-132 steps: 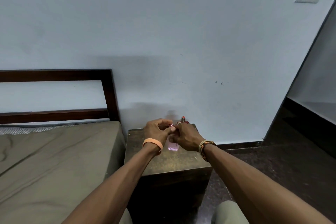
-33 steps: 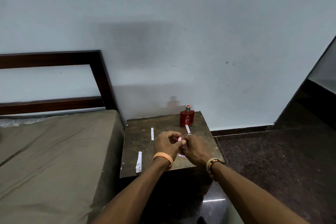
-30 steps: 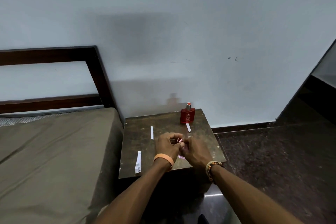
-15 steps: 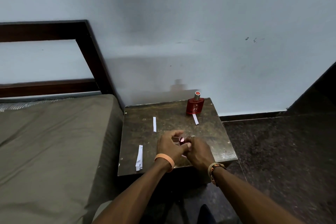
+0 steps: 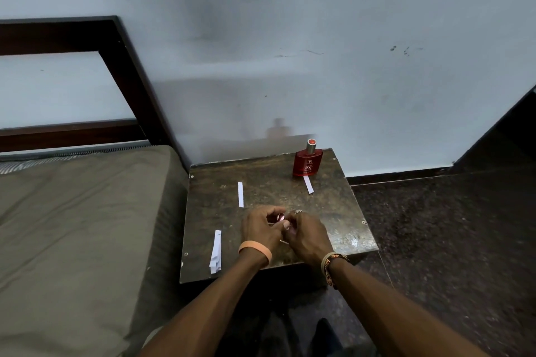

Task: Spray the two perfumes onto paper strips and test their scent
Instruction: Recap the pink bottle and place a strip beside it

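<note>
Head view: both hands meet over the near middle of the worktop (image 5: 333,206). The left hand (image 5: 259,230) and the right hand (image 5: 309,236) have their fingers curled together round a small pink-topped bottle (image 5: 280,217). Only its round top shows between the fingertips, and the body is hidden, so I cannot tell how upright it stands.

The nearest single paper strip (image 5: 240,194) lies flat just beyond the left hand and a little to its left, its long axis running straight away from the person. The left hand is the nearer one to it. A second strip (image 5: 308,184) lies further ahead on the right, slightly slanted, its far end just in front of the red perfume bottle (image 5: 307,162), which stands upright near the back right corner, well apart from the hands. A small stack of strips (image 5: 215,252) lies by the front left edge, beside the left wrist. Both forearms reach forward, wrists low over the worktop
</note>
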The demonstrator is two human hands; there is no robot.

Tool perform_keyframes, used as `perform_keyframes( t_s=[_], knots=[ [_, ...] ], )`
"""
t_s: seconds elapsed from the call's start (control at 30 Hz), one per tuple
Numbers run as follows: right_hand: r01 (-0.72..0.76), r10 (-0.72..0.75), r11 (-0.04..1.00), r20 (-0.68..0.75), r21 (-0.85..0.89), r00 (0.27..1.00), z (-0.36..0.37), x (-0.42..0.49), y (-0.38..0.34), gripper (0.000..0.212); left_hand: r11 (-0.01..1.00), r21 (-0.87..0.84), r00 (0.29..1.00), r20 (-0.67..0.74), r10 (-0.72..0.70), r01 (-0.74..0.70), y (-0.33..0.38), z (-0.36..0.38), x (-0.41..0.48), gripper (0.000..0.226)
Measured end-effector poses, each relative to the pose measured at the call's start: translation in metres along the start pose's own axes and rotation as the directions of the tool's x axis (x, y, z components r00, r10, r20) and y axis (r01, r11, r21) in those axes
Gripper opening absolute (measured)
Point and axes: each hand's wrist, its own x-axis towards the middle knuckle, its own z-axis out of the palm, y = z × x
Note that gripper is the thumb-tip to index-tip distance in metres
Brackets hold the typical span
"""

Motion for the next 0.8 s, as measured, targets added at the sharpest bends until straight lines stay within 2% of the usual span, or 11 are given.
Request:
perform_keyframes(
  t_s=[0.13,0.2,0.3,0.37,0.57,0.73,0.8],
  knots=[
    [-0.015,0.015,1.000,0.025,-0.002,1.000,0.000,0.000,0.005,0.013,0.996,-0.076,0.997,0.072,-0.032,0.037,0.001,0.001,0.002,0.048],
    [-0.008,0.008,1.000,0.028,0.005,1.000,-0.001,0.001,0.006,0.012,0.995,-0.093,0.998,0.056,-0.038,0.043,-0.002,0.004,0.003,0.055],
    [0.002,-0.002,1.000,0.004,0.026,1.000,-0.003,0.004,0.003,0.015,1.000,-0.019,1.000,-0.016,0.004,-0.004,-0.005,0.006,0.003,0.040],
    [0.012,-0.012,0.999,-0.006,0.033,1.000,-0.003,0.005,0.002,0.017,0.999,-0.031,0.999,-0.032,0.018,-0.019,-0.004,0.006,0.003,0.030],
    [-0.010,0.010,0.999,-0.002,0.041,1.000,0.000,0.004,0.010,0.020,0.994,-0.103,0.997,0.073,-0.018,0.026,-0.003,0.003,0.002,0.047],
    [-0.004,0.005,0.998,-0.009,0.059,1.000,0.005,0.007,0.010,0.017,0.999,0.031,1.000,-0.003,0.029,-0.029,-0.007,0.008,0.005,0.022],
    [-0.021,0.023,0.994,-0.023,0.105,0.999,0.007,0.010,0.013,0.015,0.997,0.048,0.999,0.012,0.053,-0.053,-0.008,0.008,0.008,0.023]
  ],
)
